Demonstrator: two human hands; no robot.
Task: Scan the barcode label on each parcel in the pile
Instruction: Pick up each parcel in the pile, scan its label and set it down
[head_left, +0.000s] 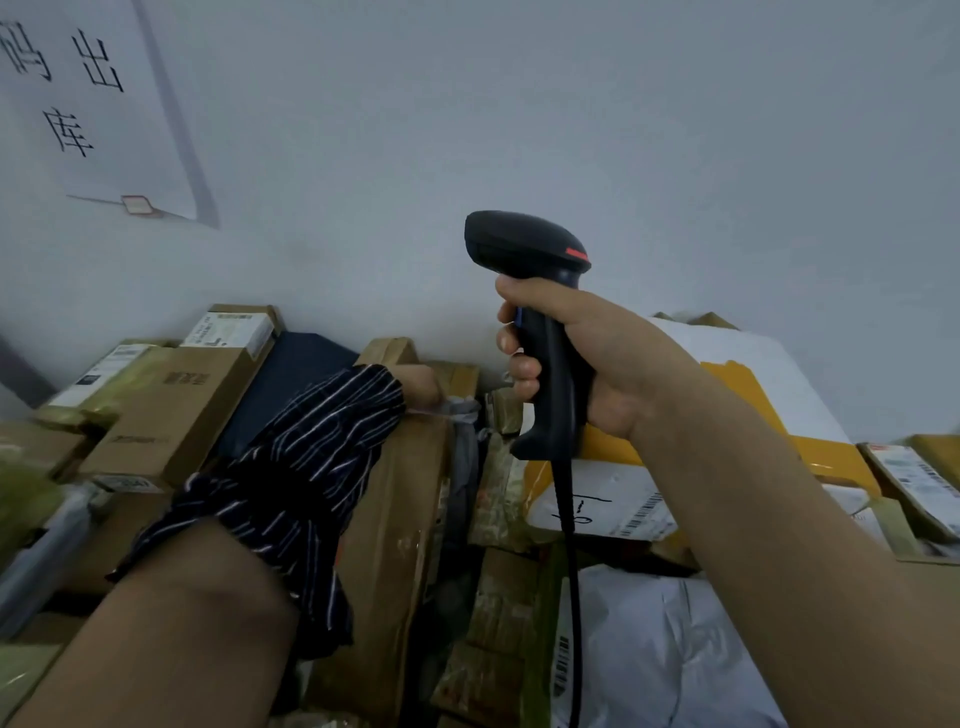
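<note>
Right hand (587, 364) clamped round the barcode scanner (524, 249) handle, raised over the parcel pile (400, 519), nose aimed toward the wall. Left hand (421, 384) at the grey poly bag (465, 452) by the pile's back edge, grip unclear. Best: turn a label up, tilt the scanner down, hold steady.

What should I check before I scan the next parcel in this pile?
1. Grip on the scanner: ok, the right hand wraps its handle.
2. Aim at a barcode: not ok, the scanner's head is raised toward the wall.
3. Barcode exposed: ok, the label on the yellow-and-white parcel faces up.
4. Left hand holding a parcel: cannot tell, its fingers are hidden.
5. Cable free: cannot tell, it runs out of frame.
</note>
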